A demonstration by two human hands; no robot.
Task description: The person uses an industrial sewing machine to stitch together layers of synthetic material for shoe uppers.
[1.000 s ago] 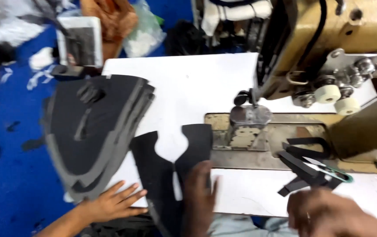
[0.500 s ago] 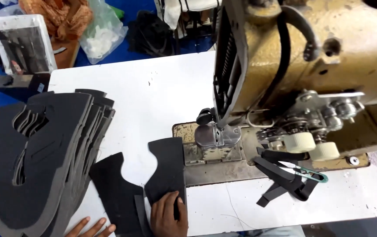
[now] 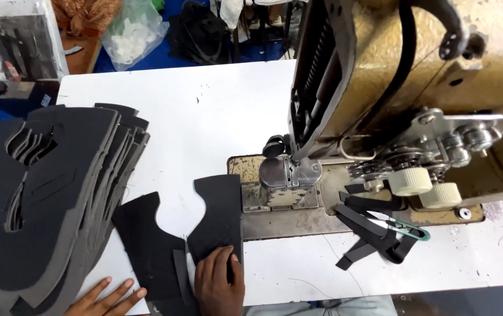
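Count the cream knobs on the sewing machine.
2. One cream knob sits on the machine's front below the metal discs; the second cream knob is just right and lower. Others may be hidden behind the machine body.

1. One sewing machine, tan and worn, fills the upper right of the frame.
2. Two cream round knobs sit side by side on its front, right of centre.
3. One white table runs across the middle.
4. One black U-shaped cut piece lies at lower centre.
5. One fanned stack of grey-edged black pieces covers the left; its sheets are too many and too overlapped to count.
6. One loose bundle of black strips lies at lower right.
7. One green-handled snips lies on the strips.
8. Two hands at the bottom edge: left hand, right hand.
9. One clear plastic bag sits at upper left.
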